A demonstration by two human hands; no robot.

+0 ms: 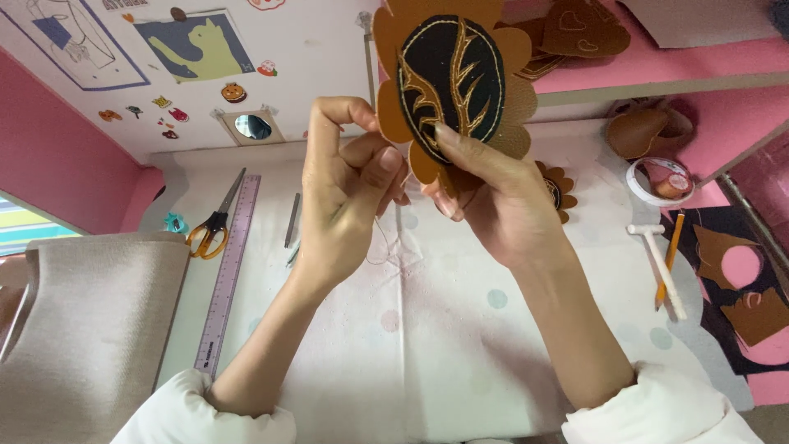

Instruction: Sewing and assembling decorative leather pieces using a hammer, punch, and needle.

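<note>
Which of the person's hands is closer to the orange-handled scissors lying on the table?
Left. The left hand is raised just right of the scissors; the right hand, holding the brown leather piece, is farther right.

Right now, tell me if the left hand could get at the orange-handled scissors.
Probably yes: the scissors lie uncovered beside the ruler, but the left hand is pinching thread at the leather piece and must let go first.

A single head-worn view is given, aimed steeply down and forward over the table (460, 386). The raised hands are seen close at frame centre; the wall (312, 49) is caught along the upper left.
</note>
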